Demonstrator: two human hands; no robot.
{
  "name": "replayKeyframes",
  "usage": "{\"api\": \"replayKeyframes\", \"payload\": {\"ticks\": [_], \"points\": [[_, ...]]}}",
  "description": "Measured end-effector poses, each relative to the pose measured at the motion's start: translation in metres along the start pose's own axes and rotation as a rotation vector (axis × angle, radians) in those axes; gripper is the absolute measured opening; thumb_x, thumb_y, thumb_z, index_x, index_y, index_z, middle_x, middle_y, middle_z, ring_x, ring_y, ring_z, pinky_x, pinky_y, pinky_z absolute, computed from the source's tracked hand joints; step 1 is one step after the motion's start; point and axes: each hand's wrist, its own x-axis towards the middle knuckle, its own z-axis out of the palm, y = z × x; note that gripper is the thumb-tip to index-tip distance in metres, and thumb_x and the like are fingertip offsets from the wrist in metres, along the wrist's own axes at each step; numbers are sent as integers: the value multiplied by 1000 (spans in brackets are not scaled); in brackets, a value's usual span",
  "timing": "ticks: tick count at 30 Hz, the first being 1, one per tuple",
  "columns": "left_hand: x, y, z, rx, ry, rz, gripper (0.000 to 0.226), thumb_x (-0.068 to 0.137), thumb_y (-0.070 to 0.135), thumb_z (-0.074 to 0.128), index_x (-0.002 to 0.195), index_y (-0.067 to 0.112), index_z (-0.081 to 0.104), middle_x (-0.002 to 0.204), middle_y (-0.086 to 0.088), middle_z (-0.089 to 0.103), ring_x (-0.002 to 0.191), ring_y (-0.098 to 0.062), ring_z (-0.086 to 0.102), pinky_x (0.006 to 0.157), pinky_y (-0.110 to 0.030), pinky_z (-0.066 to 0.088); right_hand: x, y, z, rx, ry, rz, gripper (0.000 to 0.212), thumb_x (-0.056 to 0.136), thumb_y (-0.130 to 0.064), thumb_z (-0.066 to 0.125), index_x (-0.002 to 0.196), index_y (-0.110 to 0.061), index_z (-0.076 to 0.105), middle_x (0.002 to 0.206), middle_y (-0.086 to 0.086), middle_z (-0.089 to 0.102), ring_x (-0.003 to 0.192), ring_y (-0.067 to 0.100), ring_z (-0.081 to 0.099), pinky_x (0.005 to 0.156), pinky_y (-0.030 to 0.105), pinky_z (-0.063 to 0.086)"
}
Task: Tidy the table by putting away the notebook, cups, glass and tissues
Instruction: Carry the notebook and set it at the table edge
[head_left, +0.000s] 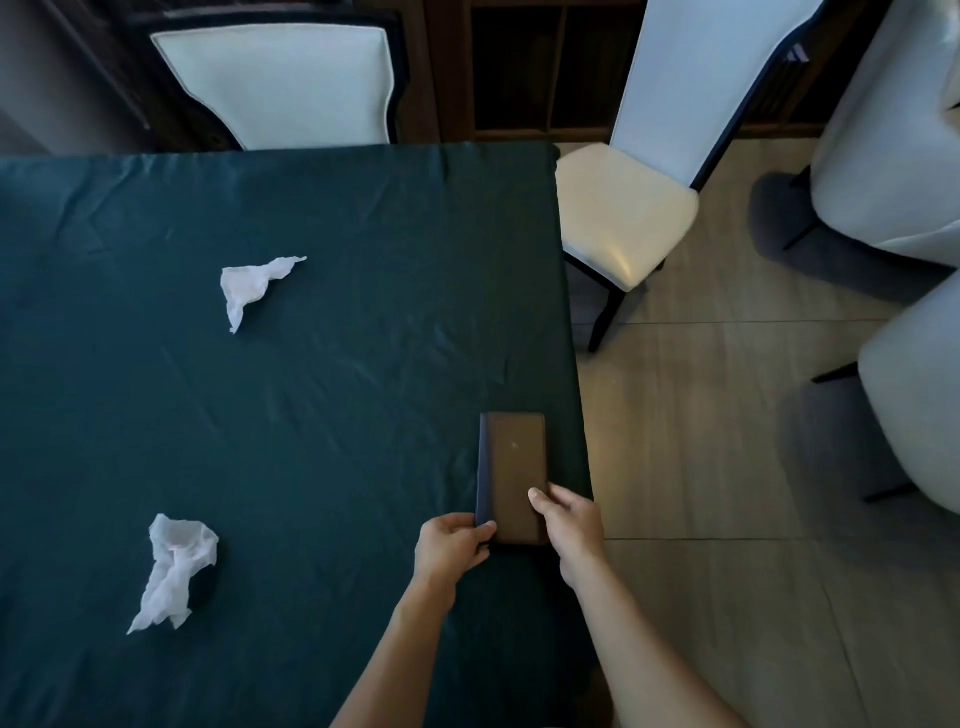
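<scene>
A closed brown notebook (514, 467) with a dark spine lies near the right edge of the table, which is covered by a dark green cloth (322, 395). My left hand (451, 548) grips its near left corner. My right hand (569, 522) grips its near right edge, thumb on the cover. One crumpled white tissue (249, 285) lies far to the left of the notebook. A second crumpled tissue (174, 569) lies at the near left. No cups or glass are in view.
A white-cushioned chair (283, 83) stands at the table's far side. Another white chair (623, 208) stands on the tiled floor by the far right corner. Pale upholstered chairs (893, 156) fill the right edge. A dark wooden shelf unit (519, 67) is behind.
</scene>
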Motion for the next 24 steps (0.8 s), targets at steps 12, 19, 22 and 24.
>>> {"api": "replayKeyframes", "payload": {"ticks": [12,19,22,24], "points": [[-12,10,3,224,101,80,14,79,24,90,80,22,76,68,0,80,64,-14,74,81,-37,67,5,-4,1,-319,159,-93,41,85,-33,83,120,-12,76,117,5,78,110,23,71,93,36,55],[-22,14,5,544,171,178,32,81,37,84,71,8,74,71,-10,78,70,-27,76,69,-34,62,4,0,-1,-432,164,-151,37,85,-34,83,115,-13,78,107,3,80,101,20,73,88,34,58],[-26,16,5,663,196,200,41,84,37,80,62,9,59,63,-5,68,57,-20,60,53,-27,47,2,2,1,-467,176,-166,34,87,-34,81,113,-14,77,105,3,79,98,19,72,84,33,58],[-29,18,5,714,197,211,39,85,37,79,64,11,58,63,-3,61,56,-18,53,51,-26,43,0,3,2,-491,185,-170,30,88,-34,79,111,-14,77,104,2,78,92,16,69,81,31,57]]}}
